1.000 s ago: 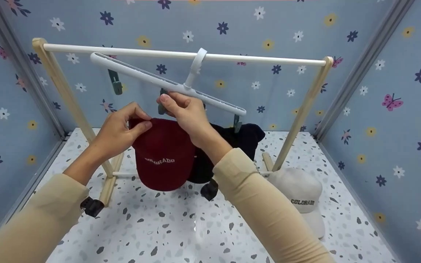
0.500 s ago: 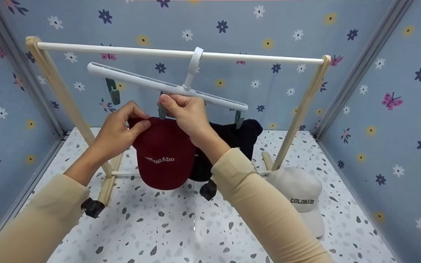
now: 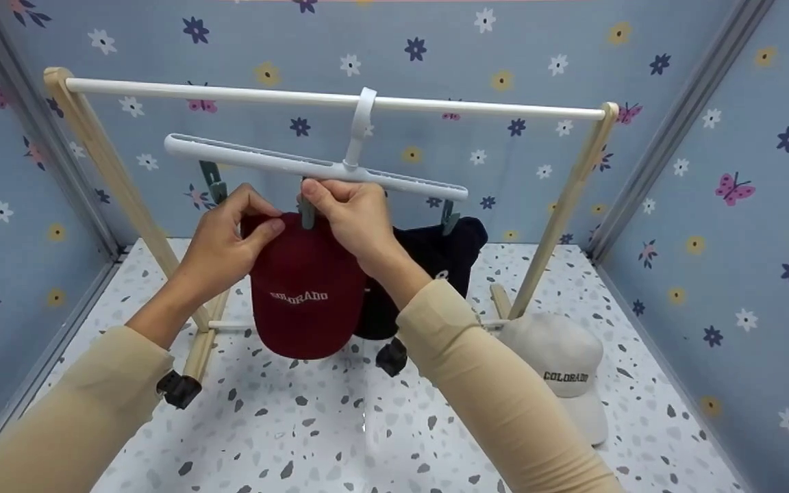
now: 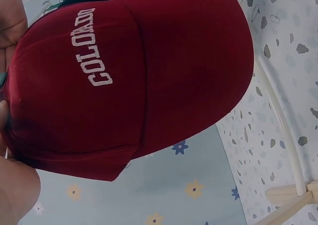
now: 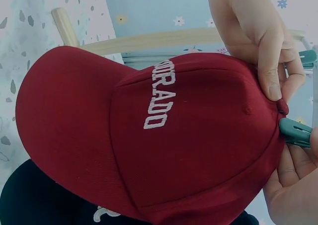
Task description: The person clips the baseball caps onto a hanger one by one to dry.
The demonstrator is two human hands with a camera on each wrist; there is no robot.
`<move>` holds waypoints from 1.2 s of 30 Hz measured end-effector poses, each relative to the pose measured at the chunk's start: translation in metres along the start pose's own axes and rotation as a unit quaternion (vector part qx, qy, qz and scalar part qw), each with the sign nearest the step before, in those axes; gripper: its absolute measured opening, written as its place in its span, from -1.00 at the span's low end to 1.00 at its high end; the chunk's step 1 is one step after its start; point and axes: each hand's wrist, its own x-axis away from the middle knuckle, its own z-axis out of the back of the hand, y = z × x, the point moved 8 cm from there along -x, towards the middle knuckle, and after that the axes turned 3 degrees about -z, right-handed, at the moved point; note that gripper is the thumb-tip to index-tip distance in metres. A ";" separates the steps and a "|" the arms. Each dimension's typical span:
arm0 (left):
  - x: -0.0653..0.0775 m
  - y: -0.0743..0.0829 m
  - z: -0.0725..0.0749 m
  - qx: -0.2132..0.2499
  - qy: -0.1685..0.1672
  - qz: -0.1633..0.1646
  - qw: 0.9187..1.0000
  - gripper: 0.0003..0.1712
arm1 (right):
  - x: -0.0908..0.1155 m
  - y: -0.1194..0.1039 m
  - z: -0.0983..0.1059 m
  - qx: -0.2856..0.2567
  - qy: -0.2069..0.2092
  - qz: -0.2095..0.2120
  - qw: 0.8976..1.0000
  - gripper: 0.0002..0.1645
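Observation:
My left hand (image 3: 223, 239) pinches the top edge of a red baseball cap (image 3: 307, 294), which hangs brim down with white "COLORADO" lettering. Thumb and fingers of my right hand (image 3: 360, 219) hold a green clip (image 5: 296, 131) of the white hanger (image 3: 257, 159). In the right wrist view the clip's tip lies over the cap's edge, beside my left thumb. How tightly it bites there cannot be told. A black cap (image 3: 377, 318) hangs behind, partly hidden by the red cap and my right arm; another green clip (image 3: 448, 218) meets its upper edge.
The tilted hanger hooks over a white rod (image 3: 504, 108) on a wooden rack (image 3: 127, 192). A third green clip (image 3: 213, 181) dangles at its left end. On the speckled floor surface (image 3: 298, 424) a pale cap (image 3: 552, 356) lies at right. Flowered walls (image 3: 730, 274) enclose the space.
The hanger's left end has come down and its right end has risen slightly. The middle clip has come down over the red cap's top edge. Both hands keep their holds.

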 end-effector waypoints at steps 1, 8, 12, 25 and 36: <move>0.000 0.000 0.000 0.002 0.004 0.001 1.000 -0.79 | 0.000 0.000 0.000 0.002 0.000 -0.003 1.000 -0.74; -0.004 0.005 -0.002 0.012 0.026 0.002 1.000 -0.80 | 0.000 -0.001 0.001 0.022 -0.011 -0.006 1.000 -0.72; -0.004 0.005 -0.003 0.014 0.030 0.004 0.999 -0.80 | 0.002 -0.004 0.002 0.027 -0.012 0.015 0.999 -0.71; -0.002 -0.004 -0.006 -0.011 0.013 -0.003 1.000 -0.74 | 0.011 -0.005 0.002 0.135 -0.019 0.129 0.982 -0.59; 0.005 -0.011 -0.003 -0.031 0.007 -0.011 0.999 -0.66 | 0.026 -0.006 0.007 0.257 -0.022 0.206 0.944 -0.47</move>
